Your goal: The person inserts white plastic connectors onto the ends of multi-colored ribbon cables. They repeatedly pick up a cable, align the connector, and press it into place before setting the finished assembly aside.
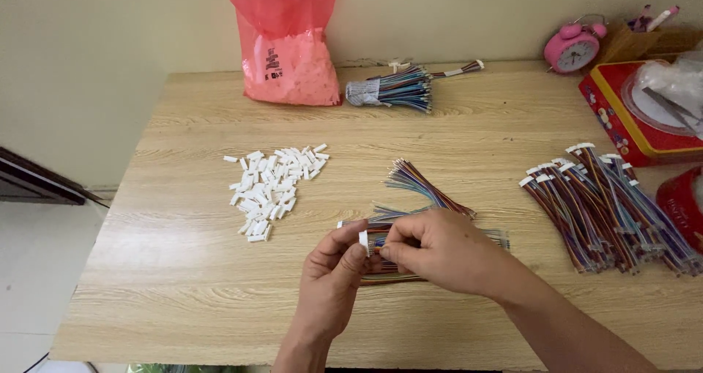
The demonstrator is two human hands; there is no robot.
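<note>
Left hand [333, 267] pinched a small white plug [363, 241] upright near the table's [183, 285] front edge, while right hand [439, 252] gripped a wire bundle [381, 250] lying crosswise, ends touching it.

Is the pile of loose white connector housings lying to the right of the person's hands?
No: the pile of white connector housings lies on the wooden table to the left of both the left hand and right hand.
</note>
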